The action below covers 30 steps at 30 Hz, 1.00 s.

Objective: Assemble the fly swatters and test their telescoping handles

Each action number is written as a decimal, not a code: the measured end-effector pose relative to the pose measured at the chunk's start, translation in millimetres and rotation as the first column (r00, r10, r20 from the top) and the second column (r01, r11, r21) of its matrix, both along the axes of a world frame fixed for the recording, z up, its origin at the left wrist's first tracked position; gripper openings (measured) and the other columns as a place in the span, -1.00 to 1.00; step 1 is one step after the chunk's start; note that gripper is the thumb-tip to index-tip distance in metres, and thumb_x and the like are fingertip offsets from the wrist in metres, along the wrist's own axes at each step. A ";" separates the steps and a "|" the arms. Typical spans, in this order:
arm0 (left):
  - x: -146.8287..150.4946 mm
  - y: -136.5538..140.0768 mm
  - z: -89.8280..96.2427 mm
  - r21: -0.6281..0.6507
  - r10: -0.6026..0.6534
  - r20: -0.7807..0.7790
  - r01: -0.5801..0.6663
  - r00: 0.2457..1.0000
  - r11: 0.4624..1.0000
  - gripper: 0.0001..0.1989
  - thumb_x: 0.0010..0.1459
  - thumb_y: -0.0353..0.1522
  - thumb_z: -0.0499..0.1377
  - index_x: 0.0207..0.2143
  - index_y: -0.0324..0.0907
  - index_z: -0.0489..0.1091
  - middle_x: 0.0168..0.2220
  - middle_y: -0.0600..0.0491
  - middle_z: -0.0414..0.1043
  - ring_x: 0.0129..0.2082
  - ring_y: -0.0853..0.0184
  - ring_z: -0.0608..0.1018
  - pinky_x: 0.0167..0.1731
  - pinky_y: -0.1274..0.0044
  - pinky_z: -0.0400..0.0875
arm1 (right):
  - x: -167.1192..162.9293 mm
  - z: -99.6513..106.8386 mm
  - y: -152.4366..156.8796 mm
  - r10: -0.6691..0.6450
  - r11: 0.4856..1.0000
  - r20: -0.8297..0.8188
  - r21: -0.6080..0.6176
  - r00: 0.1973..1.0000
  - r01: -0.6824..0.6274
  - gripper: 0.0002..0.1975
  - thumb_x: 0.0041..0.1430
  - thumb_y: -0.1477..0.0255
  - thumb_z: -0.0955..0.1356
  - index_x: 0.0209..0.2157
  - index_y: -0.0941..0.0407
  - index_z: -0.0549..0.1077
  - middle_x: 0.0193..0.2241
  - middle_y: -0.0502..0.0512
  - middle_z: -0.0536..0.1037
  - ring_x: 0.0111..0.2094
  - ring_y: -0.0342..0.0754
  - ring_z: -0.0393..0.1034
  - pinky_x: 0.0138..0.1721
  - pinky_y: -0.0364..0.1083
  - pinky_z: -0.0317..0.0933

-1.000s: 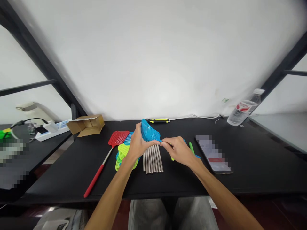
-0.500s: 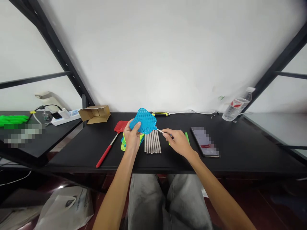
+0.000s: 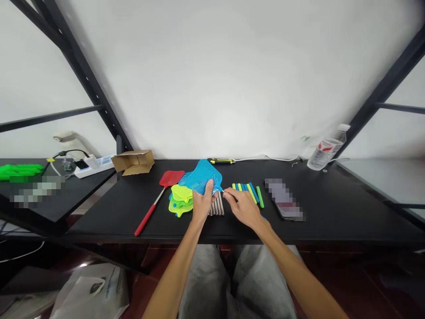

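Observation:
My left hand (image 3: 203, 203) grips a blue fly swatter head (image 3: 202, 175) near its neck, thumb on top. My right hand (image 3: 243, 204) is closed around a thin metal rod that meets the neck of that head; most of the rod is hidden by the fingers. Under my hands lies a row of metal tubes (image 3: 217, 206). To their left is a pile of yellow, green and blue swatter heads (image 3: 181, 199). A red fly swatter (image 3: 149, 212) with a metal shaft rests further left. Several coloured handle sleeves (image 3: 252, 193) lie right of my right hand.
A phone (image 3: 283, 199) lies to the right, and a water bottle (image 3: 327, 148) leans at the back right. An open cardboard box (image 3: 136, 162) stands at the back left. By the wall lie a yellow-black cutter (image 3: 222, 161) and a white cable (image 3: 265, 157).
My left hand has shifted from the blue head's left edge towards its neck. Both hands have come closer together and slightly lower, and the coloured sleeves show more.

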<state>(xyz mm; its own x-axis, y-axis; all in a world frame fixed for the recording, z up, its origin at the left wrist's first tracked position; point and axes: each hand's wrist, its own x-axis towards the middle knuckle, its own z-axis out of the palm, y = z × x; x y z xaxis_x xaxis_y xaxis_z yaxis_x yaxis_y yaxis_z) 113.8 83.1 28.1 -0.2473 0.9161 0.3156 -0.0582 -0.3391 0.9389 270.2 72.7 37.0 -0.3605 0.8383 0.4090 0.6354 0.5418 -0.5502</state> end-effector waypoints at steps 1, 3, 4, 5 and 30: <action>0.8 0.1 -1.5 0.002 -0.004 -0.004 0.004 1.000 1.000 -0.61 0.18 -0.09 0.16 -0.53 -0.19 0.25 -0.64 0.14 0.31 -0.68 0.51 0.33 -0.66 0.66 0.22 | 0.2 -0.5 0.9 0.006 1.000 -0.004 -0.004 1.000 -0.006 -0.66 0.40 0.27 0.15 -0.22 0.05 0.50 -0.48 0.01 0.52 -0.48 -0.09 0.33 -0.40 -0.15 0.00; 1.3 0.1 -3.5 0.003 -0.027 -0.013 0.027 1.000 1.000 -0.60 0.19 -0.09 0.15 -0.53 -0.19 0.26 -0.63 0.14 0.32 -0.68 0.51 0.34 -0.65 0.66 0.23 | 0.6 -0.4 2.4 0.024 1.000 -0.021 -0.013 1.000 -0.024 -0.67 0.39 0.27 0.15 -0.25 0.06 0.49 -0.51 -0.01 0.48 -0.51 -0.11 0.28 -0.42 -0.15 -0.03; 1.1 -0.1 -3.8 0.002 -0.042 -0.020 0.042 0.999 0.999 -0.60 0.20 -0.08 0.14 -0.53 -0.19 0.27 -0.63 0.13 0.32 -0.67 0.51 0.34 -0.65 0.66 0.23 | 0.9 -0.2 3.0 0.033 0.999 -0.031 -0.021 0.999 -0.033 -0.67 0.39 0.27 0.15 -0.28 0.06 0.48 -0.53 -0.02 0.45 -0.52 -0.11 0.25 -0.43 -0.15 -0.03; 0.7 -0.2 -3.8 0.002 -0.057 -0.029 0.057 0.998 0.998 -0.59 0.21 -0.08 0.13 -0.54 -0.19 0.27 -0.62 0.12 0.33 -0.67 0.51 0.34 -0.64 0.66 0.23 | 1.3 0.1 3.5 0.042 0.999 -0.040 -0.031 0.998 -0.044 -0.67 0.39 0.27 0.15 -0.30 0.07 0.47 -0.54 -0.03 0.43 -0.53 -0.12 0.23 -0.44 -0.15 -0.04; 16.3 -22.3 -9.1 -0.051 -0.087 0.219 0.100 0.972 0.994 -0.57 0.14 -0.03 0.18 -0.38 -0.24 0.47 -0.68 0.17 0.26 -0.73 0.57 0.21 -0.72 0.68 0.03 | 16.0 -13.8 -39.0 -0.009 0.988 -0.106 -0.152 0.994 -0.007 -0.60 0.40 0.22 0.11 -0.30 0.07 0.48 -0.58 -0.04 0.38 -0.53 -0.11 0.26 -0.42 -0.15 0.02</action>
